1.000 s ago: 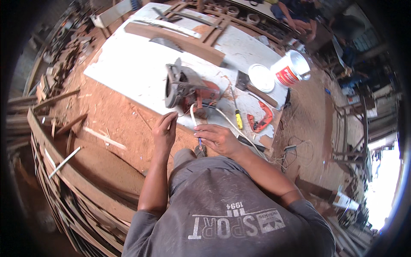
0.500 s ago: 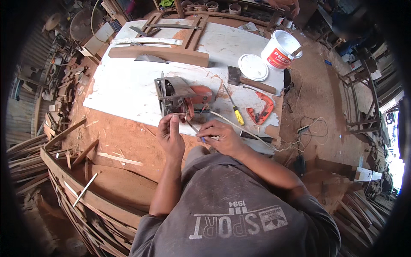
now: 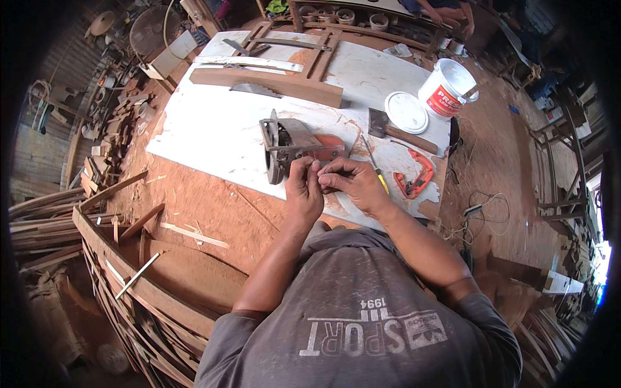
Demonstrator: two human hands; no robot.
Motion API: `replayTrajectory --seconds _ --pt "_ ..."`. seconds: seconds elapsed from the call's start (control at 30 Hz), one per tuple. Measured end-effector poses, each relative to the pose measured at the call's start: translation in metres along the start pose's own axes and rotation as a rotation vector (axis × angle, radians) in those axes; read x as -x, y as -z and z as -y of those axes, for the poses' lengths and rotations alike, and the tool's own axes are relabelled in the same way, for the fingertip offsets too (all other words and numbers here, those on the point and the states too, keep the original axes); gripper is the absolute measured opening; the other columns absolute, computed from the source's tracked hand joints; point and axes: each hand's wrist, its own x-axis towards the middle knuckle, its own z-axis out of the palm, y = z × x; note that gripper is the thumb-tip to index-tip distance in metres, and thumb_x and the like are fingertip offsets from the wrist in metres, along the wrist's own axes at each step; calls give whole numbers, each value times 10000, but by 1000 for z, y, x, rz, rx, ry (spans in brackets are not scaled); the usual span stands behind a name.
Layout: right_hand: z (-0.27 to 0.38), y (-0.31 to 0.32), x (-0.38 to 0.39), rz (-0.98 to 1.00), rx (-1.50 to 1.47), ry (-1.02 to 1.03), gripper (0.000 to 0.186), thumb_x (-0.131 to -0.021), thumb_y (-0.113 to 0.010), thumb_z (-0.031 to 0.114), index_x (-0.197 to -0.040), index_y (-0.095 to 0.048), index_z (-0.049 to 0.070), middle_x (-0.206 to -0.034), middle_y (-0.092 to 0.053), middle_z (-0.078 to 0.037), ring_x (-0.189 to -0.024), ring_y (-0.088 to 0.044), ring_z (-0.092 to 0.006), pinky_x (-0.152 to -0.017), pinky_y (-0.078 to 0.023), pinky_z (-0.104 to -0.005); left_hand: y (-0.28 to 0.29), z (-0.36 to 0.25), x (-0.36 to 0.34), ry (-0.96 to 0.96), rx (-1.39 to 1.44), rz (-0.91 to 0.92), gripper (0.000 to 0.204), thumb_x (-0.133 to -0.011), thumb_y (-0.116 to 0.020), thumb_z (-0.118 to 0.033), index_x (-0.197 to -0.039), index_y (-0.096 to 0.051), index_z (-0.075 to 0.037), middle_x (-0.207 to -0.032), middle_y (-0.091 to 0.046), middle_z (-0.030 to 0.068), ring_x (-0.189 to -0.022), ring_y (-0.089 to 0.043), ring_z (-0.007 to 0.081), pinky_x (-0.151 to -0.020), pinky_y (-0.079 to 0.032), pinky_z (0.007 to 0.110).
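Observation:
My left hand (image 3: 305,189) and my right hand (image 3: 357,186) meet fingertip to fingertip, both closed in a pinch. Whatever is between the fingers is too small or hidden to name. Just beyond them a partly dismantled circular saw (image 3: 294,137) lies on a white board (image 3: 213,129), its red motor housing (image 3: 331,143) partly behind my fingers. Right of my right hand are a screwdriver (image 3: 382,182) with a yellow handle and a loose orange-red handle shell (image 3: 418,176). A hammer-like tool (image 3: 414,138) with a wooden handle rests farther back.
Toward the back of the board lie a round saw blade (image 3: 255,89) and a wooden frame (image 3: 272,82). A white bucket (image 3: 432,97) and its lid (image 3: 406,112) stand at right. Cable (image 3: 498,205) loops over the floor. Timber (image 3: 90,223) is stacked at left. Another person (image 3: 446,14) sits far back.
My hands have come together; before, they were apart at the saw, the right holding a slim tool that no longer shows clearly. The whole scene has shifted rightward in view.

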Motion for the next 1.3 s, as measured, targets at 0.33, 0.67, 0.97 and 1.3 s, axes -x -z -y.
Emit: replayTrajectory --seconds 0.33,0.67,0.97,1.3 --pt "23 17 -27 92 -8 -229 263 -963 -722 234 -1083 -721 -1 -921 -709 -53 -826 -679 -117 -800 -580 -272 -1 -10 -14 135 195 -37 157 -1070 -541 -173 -1072 -579 -20 -973 -625 51 -864 -576 104 -736 -490 253" --pt "24 11 -27 19 -156 -210 226 -967 -710 187 -1112 -703 14 -929 -711 -47 -810 -686 -119 -750 -591 -270 2 -18 -10 170 282 -58 171 -1056 -559 -122 -1106 -654 11 -1016 -678 61 -929 -619 95 -839 -500 246" --pt "27 7 -22 -14 -108 -163 229 -955 -720 136 -1138 -688 2 -963 -715 -56 -810 -694 -134 -741 -597 -274 3 -18 -9 269 479 -110 113 -992 -661 -83 -1058 -684 5 -1002 -685 38 -926 -629 92 -834 -504 243" --pt "26 -4 -18 4 160 -4 223 -947 -725 95 -1140 -683 -6 -968 -716 -47 -799 -665 -91 -725 -580 -248 12 -15 -7 396 607 -115 143 -937 -738 -79 -1046 -712 10 -979 -723 50 -891 -648 90 -812 -519 242"
